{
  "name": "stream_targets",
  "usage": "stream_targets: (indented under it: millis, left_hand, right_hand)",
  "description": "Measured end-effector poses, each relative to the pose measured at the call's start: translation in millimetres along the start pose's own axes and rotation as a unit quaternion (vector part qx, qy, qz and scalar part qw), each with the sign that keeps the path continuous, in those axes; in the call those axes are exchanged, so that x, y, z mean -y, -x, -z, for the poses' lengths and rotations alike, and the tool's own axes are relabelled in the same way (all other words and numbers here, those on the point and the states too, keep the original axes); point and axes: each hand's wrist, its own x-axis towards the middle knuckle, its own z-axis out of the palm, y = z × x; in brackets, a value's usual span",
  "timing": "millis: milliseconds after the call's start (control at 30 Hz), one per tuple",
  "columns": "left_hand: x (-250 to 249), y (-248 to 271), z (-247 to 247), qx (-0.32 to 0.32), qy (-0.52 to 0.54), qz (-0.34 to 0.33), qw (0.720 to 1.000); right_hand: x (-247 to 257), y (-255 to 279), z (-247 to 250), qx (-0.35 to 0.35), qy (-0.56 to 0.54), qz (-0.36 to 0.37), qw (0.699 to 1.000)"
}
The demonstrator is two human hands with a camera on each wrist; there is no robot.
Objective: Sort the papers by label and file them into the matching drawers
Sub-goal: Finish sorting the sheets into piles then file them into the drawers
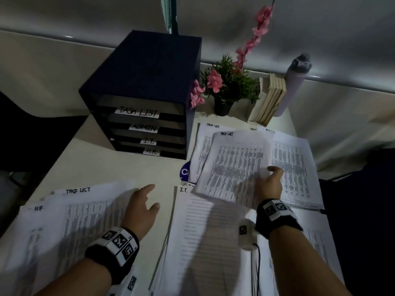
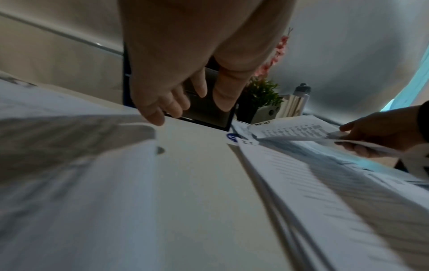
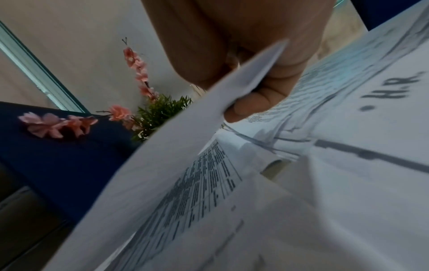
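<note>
A dark blue drawer unit [image 1: 149, 82] stands at the back of the table, its drawers labelled TASK LIST [image 1: 137, 112], ADMIN [image 1: 143, 127], I.T. [image 1: 149, 141] and H.R. [image 1: 152, 152]. My right hand [image 1: 269, 184] pinches a printed sheet headed TASK LIST [image 1: 235, 163] and holds it lifted above the right-hand papers; the right wrist view shows the sheet [image 3: 185, 165] between thumb and fingers. My left hand [image 1: 141, 207] hovers with relaxed fingers at the right edge of the left paper stack [image 1: 64, 221], whose sheets are headed TASK LIST and H.R. A stack headed I.T. [image 1: 198, 242] lies in the middle.
A potted plant with pink flowers [image 1: 226, 88], a few books [image 1: 269, 99] and a grey bottle [image 1: 292, 82] stand at the back right. More printed sheets [image 1: 295, 163] cover the right side. A blue round sticker [image 1: 184, 171] peeks out beside the drawer unit. Table edges fall off left and right.
</note>
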Motion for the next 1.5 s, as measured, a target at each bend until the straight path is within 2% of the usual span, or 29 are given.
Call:
stream_targets:
  millis: [233, 300, 400, 500, 567, 633, 700, 767, 833, 900, 1067, 1200, 1300, 1367, 1400, 1467, 1500]
  left_hand:
    - [54.3, -5.0, 75.4, -0.113, -0.13, 0.045, 0.984]
    - [71.2, -2.9, 96.3, -0.144, -0.172, 0.091, 0.97]
    - [93.3, 3.3, 123.6, -0.184, -0.204, 0.18, 0.945]
    - [108.4, 7.4, 147.1, -0.214, -0.201, 0.252, 0.922]
    - [114.9, 12.4, 160.8, -0.209, -0.226, 0.281, 0.909]
    - [125.8, 17.8, 172.0, -0.19, -0.201, 0.326, 0.904]
    - [139.9, 20.0, 178.5, -0.166, -0.161, 0.35, 0.908]
    - [147.4, 21.2, 180.5, -0.148, -0.134, 0.358, 0.912]
    - [144.8, 23.3, 177.8, -0.127, -0.126, 0.359, 0.916]
    - [138.1, 22.9, 173.1, -0.098, -0.129, 0.339, 0.927]
    - [111.5, 15.8, 157.7, -0.029, -0.13, 0.256, 0.957]
    - [94.2, 16.9, 145.3, -0.046, -0.166, 0.227, 0.958]
    - [89.8, 18.9, 138.8, -0.038, -0.207, 0.191, 0.959]
    - [88.4, 19.2, 135.9, -0.012, -0.151, 0.165, 0.975]
    - [87.4, 20.1, 136.1, 0.005, -0.07, 0.17, 0.983]
    - [89.3, 21.6, 137.0, 0.045, 0.084, 0.2, 0.975]
    - [92.9, 21.8, 138.2, 0.064, 0.126, 0.208, 0.968]
  right_hand:
    - [20.5, -35.5, -35.2, 0.05, 0.08, 0.0, 0.996]
    - [24.7, -39.7, -41.0, 0.056, 0.138, 0.013, 0.989]
    - [32.7, -29.8, -46.9, 0.022, 0.259, 0.037, 0.965]
    - [43.4, 2.7, -61.8, 0.015, 0.25, 0.127, 0.96]
    - [52.0, 42.0, -75.2, 0.077, 0.174, 0.219, 0.957]
    - [52.7, 93.0, -93.0, 0.183, 0.132, 0.242, 0.944]
    - [42.2, 144.5, -113.2, 0.309, 0.125, 0.195, 0.922]
    - [26.7, 188.2, -131.3, 0.416, 0.144, 0.128, 0.889]
    - [16.4, 218.5, -141.3, 0.467, 0.19, 0.103, 0.858]
    - [11.1, 233.4, -145.6, 0.462, 0.199, 0.09, 0.86]
    - [16.0, 222.9, -140.7, 0.375, 0.184, 0.081, 0.905]
    - [18.9, 204.2, -124.0, 0.293, 0.15, 0.082, 0.941]
    - [13.8, 199.5, -113.9, 0.264, 0.078, 0.037, 0.961]
    - [6.6, 199.9, -111.6, 0.252, 0.019, -0.005, 0.967]
    - [2.5, 199.8, -111.0, 0.246, 0.0, -0.023, 0.969]
    - [-7.3, 198.4, -113.1, 0.251, -0.021, -0.043, 0.967]
    - [-5.1, 201.0, -111.6, 0.257, -0.025, -0.047, 0.965]
